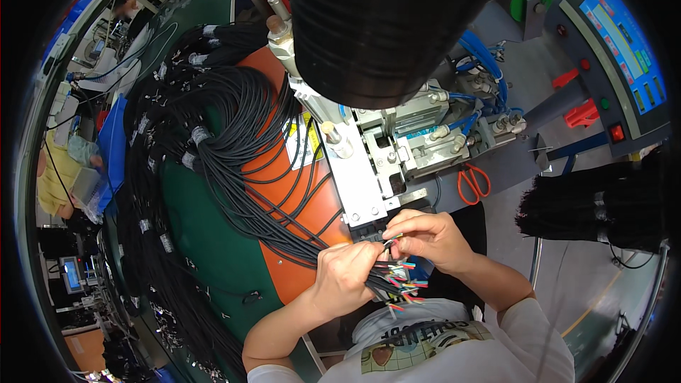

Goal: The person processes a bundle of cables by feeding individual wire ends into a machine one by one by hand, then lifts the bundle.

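Note:
My left hand (342, 278) is closed around a bunch of black cables (301, 242). Their stripped ends stick out past it, fanning into thin coloured wires (407, 285) in red, blue, green and white. Close beside it, my right hand (431, 241) pinches the thin wire ends of one cable between thumb and fingertips. Both hands meet just in front of a metal bench machine (360, 177) with a pale flat plate, near its lower edge. The fingers partly hide the pinched wires.
Long coils of black cable (234, 106) cover the orange mat (296, 214) and green table (186, 206). Red-handled scissors (473, 184) lie right of the machine. A screen (624, 42) stands at far right, above a hanging black cable bundle (589, 206). Another person (60, 177) sits at far left.

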Available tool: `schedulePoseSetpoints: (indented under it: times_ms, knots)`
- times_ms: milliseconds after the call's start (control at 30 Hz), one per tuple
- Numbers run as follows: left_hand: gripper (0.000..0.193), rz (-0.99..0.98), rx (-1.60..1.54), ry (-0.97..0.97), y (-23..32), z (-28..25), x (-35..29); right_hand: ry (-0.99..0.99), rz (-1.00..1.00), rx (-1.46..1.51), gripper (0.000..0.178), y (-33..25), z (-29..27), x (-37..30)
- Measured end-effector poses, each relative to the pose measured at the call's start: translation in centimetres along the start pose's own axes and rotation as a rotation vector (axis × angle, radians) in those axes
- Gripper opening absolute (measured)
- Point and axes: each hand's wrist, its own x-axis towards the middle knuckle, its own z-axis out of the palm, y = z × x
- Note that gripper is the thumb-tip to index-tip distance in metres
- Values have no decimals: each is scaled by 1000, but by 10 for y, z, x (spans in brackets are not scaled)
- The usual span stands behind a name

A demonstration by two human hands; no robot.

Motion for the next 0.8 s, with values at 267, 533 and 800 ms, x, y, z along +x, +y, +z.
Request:
schedulePoseSetpoints:
  times_ms: [267, 533, 800]
  knots:
    - [39, -103, -425, -199, -18, -17, 0, -104, 80, -15, 18, -5, -5, 4]
    - [9, -91, -608, -137, -22, -16, 2, -148, 89, 97, 18, -4, -4, 8]
    - [14, -280, -868, -309, -26, -24, 3, -173, 96, -57, 14, -16, -7, 11]
